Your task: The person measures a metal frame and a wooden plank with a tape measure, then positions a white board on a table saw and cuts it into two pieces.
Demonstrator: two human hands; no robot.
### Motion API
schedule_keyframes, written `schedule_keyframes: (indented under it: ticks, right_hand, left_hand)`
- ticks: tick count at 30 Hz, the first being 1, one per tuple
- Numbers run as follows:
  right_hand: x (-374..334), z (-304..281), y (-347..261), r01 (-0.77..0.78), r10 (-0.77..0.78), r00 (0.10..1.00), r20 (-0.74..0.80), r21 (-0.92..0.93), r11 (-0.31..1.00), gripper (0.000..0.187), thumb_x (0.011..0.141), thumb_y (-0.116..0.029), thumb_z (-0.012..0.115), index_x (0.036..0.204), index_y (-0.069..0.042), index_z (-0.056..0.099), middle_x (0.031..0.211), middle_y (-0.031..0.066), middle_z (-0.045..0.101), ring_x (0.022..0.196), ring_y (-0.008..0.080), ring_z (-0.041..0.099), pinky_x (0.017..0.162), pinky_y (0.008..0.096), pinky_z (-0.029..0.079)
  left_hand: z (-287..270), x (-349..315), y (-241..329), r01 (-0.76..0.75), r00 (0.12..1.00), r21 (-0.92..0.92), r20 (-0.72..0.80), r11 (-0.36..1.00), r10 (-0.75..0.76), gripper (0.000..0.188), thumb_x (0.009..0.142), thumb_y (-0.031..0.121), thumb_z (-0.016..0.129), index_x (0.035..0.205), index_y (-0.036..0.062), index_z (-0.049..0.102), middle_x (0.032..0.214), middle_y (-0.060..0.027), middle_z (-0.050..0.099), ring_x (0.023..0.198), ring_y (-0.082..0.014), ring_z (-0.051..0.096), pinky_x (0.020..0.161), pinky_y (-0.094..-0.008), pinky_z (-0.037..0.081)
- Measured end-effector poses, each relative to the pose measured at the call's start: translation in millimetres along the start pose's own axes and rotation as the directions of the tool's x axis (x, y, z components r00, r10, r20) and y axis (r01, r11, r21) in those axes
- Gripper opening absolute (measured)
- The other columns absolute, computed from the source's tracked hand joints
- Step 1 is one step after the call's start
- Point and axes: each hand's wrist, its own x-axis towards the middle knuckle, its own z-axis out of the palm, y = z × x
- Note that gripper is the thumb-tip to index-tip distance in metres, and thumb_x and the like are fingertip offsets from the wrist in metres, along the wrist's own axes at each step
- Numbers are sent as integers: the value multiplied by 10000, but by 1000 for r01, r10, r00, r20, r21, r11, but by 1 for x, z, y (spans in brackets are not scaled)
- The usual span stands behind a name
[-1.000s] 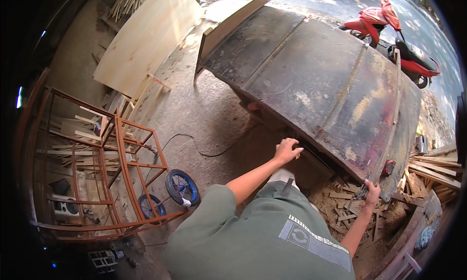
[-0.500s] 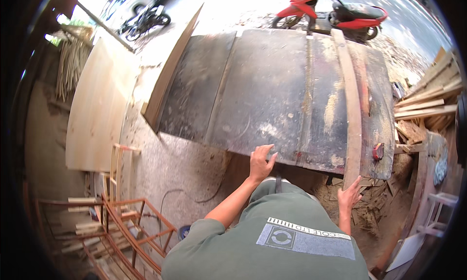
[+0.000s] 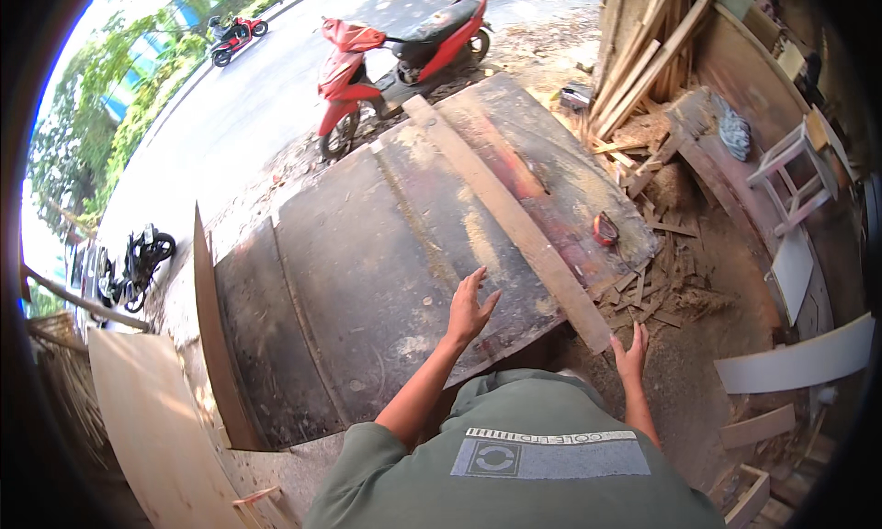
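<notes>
My left hand (image 3: pixel 469 310) is over the near edge of a dark, stained worktable (image 3: pixel 349 281), its fingers spread and nothing in them. Close to the near end of a long wooden plank (image 3: pixel 514 221), my right hand (image 3: pixel 631 353) has its fingers stretched apart and seems just off the wood. The plank lies across the right part of the table, its near end jutting past the edge. To the right of it, a red and black tape measure (image 3: pixel 604 229) rests on the tabletop.
A thin board (image 3: pixel 216 345) stands on edge along the table's left side. Beyond the far edge is a parked red scooter (image 3: pixel 395 65). Wood strips (image 3: pixel 657 56) lean at the back right, with scraps (image 3: pixel 657 290) on the ground below. A white stool (image 3: pixel 792 166) is farther right.
My view has turned to the right, so the table appears slanted. The right hand's fingers, earlier at the plank's end, are now spread beside it. The left hand reaches farther over the tabletop.
</notes>
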Motion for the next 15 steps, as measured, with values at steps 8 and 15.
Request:
schedule_keyframes:
  ticks: [8, 15]
  right_hand:
    - [158, 6, -101, 334, -344, 939, -12, -211, 919, 789, 801, -332, 778, 1456, -98, 406, 1473, 249, 334, 1330, 438, 377, 1079, 486, 370]
    - [238, 42, -148, 301, -236, 947, 217, -352, 886, 630, 802, -326, 763, 1355, -154, 514, 1228, 220, 517, 1081, 416, 538, 929, 504, 472]
  left_hand:
    - [68, 35, 49, 193, 921, -134, 366, 972, -133, 714, 895, 304, 707, 1461, 43, 360, 1268, -225, 600, 1047, -303, 653, 905, -407, 510]
    - [66, 49, 56, 241, 872, -197, 474, 950, -122, 591, 922, 344, 678, 1369, 5, 491, 1277, -194, 611, 1095, -262, 634, 936, -375, 492]
